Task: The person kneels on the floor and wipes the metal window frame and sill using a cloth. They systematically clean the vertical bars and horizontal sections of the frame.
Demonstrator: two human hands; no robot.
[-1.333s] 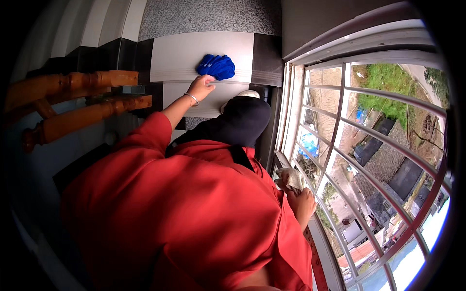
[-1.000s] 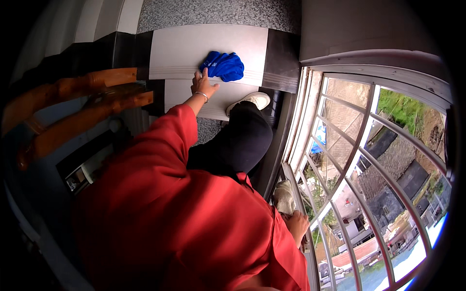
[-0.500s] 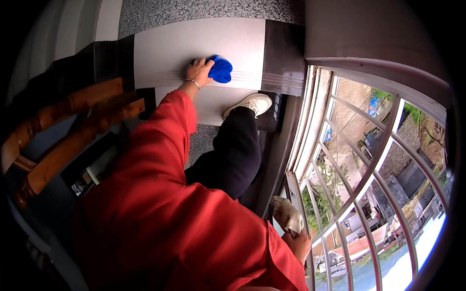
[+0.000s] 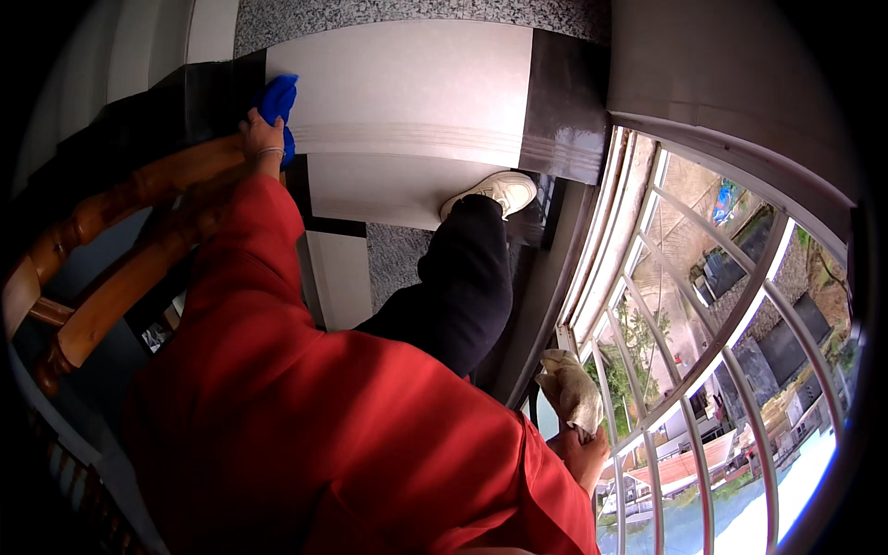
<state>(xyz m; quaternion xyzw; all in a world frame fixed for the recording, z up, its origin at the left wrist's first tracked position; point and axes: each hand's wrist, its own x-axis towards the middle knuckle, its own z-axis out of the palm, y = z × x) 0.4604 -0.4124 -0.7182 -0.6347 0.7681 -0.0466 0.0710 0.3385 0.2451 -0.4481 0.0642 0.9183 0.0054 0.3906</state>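
Observation:
My left hand (image 4: 263,137) reaches out to the far left, its fingers closed on a bright blue cloth (image 4: 277,98). The cloth lies at the left end of a white stair tread (image 4: 416,79), where the tread meets a black border tile, close to the wooden railing. Low at the right, beside the window, my right hand (image 4: 586,457) grips a crumpled beige cloth (image 4: 570,393). Part of that hand is hidden by the cloth and my red sleeve.
A turned wooden railing (image 4: 139,190) runs along the left. A barred window (image 4: 689,379) fills the right side, with buildings and ground outside. My beige shoe (image 4: 499,192) stands on a lower white step (image 4: 370,185). Speckled grey risers (image 4: 416,7) rise between steps.
My left hand has swept the blue cloth leftward from the middle of the tread to its left end. The right hand keeps hold of the beige cloth; the whole view has shifted slightly.

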